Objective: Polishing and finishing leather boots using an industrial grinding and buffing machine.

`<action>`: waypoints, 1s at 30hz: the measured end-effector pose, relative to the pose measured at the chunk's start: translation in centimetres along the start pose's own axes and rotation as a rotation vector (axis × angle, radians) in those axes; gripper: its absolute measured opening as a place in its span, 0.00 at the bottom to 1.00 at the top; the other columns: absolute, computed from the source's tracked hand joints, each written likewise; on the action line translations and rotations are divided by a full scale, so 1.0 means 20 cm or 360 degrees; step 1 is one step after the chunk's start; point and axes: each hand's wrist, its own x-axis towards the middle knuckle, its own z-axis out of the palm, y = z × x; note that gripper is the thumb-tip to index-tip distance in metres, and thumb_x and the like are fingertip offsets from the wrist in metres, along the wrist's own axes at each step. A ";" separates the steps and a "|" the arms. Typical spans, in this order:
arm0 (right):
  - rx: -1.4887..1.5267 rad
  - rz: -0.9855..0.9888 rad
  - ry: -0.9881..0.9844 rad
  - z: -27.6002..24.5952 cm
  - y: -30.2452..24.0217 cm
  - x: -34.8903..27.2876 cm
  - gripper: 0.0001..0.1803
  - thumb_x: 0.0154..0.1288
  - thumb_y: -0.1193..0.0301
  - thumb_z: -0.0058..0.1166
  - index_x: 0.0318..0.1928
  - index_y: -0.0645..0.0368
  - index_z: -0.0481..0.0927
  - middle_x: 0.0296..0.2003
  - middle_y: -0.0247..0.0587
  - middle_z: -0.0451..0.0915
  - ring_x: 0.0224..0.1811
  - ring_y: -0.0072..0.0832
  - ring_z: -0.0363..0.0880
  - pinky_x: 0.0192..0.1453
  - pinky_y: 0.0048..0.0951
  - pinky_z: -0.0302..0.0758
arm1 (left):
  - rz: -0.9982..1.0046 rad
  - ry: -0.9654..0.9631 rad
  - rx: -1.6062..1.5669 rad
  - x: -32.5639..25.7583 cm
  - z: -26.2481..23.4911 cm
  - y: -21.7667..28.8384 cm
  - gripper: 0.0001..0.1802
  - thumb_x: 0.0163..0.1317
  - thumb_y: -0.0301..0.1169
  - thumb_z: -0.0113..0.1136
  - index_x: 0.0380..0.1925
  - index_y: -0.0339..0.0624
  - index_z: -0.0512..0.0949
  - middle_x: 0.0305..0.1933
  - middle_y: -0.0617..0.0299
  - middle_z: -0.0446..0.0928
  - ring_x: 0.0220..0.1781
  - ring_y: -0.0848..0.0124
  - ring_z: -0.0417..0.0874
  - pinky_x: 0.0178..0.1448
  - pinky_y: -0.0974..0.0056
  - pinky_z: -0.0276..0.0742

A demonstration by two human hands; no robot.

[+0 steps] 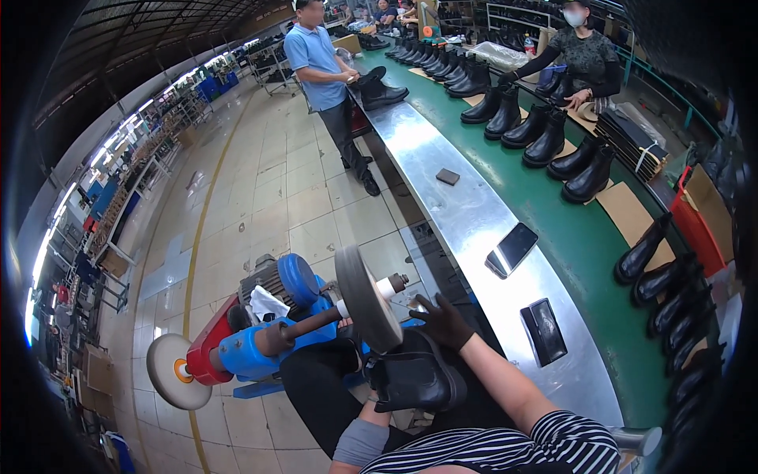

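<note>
Black leather marks the boot [414, 378] at the grey wheel's [359, 296] near side, apparently for buffing, the right hand's [444, 322] fingers spread loose, the left hand's hidden beyond telling, the next move calling for steady support.

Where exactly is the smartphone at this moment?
In the head view, the smartphone lies right of centre on the shiny metal tabletop, between the small grey-brown block farther from the person and the black wallet-like case nearer.

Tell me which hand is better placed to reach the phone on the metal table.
Right, probably: the gloved right hand is nearer the table, fingers spread, while the left forearm leads to the boot.
</note>
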 end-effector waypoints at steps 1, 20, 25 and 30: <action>0.0168 0.0045 0.0085 -0.02 -0.02 -0.03 0.43 0.68 0.37 0.45 0.74 0.47 0.58 0.65 0.53 0.65 0.70 0.51 0.60 0.73 0.56 0.58 | -0.0013 -0.0017 0.0000 0.01 0.02 -0.01 0.24 0.71 0.45 0.55 0.56 0.38 0.75 0.53 0.55 0.80 0.52 0.64 0.83 0.59 0.60 0.81; -0.1583 -0.0543 0.0004 0.12 0.10 0.20 0.29 0.68 0.72 0.51 0.69 0.59 0.63 0.66 0.50 0.67 0.68 0.42 0.66 0.73 0.39 0.62 | 0.0024 0.0091 -0.0030 0.05 -0.06 0.05 0.23 0.70 0.44 0.56 0.55 0.37 0.76 0.53 0.55 0.80 0.51 0.64 0.83 0.59 0.60 0.81; -0.1341 -0.0448 -0.0110 0.10 0.11 0.18 0.30 0.69 0.73 0.51 0.71 0.58 0.62 0.70 0.49 0.63 0.70 0.40 0.64 0.74 0.39 0.60 | 0.0024 0.0090 -0.0037 0.03 -0.06 0.04 0.23 0.70 0.44 0.56 0.55 0.37 0.76 0.52 0.55 0.80 0.51 0.64 0.83 0.59 0.60 0.81; -0.0057 0.0007 0.0069 0.00 0.04 0.06 0.31 0.73 0.52 0.44 0.72 0.48 0.62 0.72 0.51 0.60 0.73 0.45 0.59 0.75 0.50 0.56 | 0.0015 0.0017 -0.0028 0.03 0.01 0.01 0.23 0.70 0.44 0.56 0.55 0.37 0.77 0.52 0.55 0.80 0.51 0.64 0.83 0.59 0.60 0.81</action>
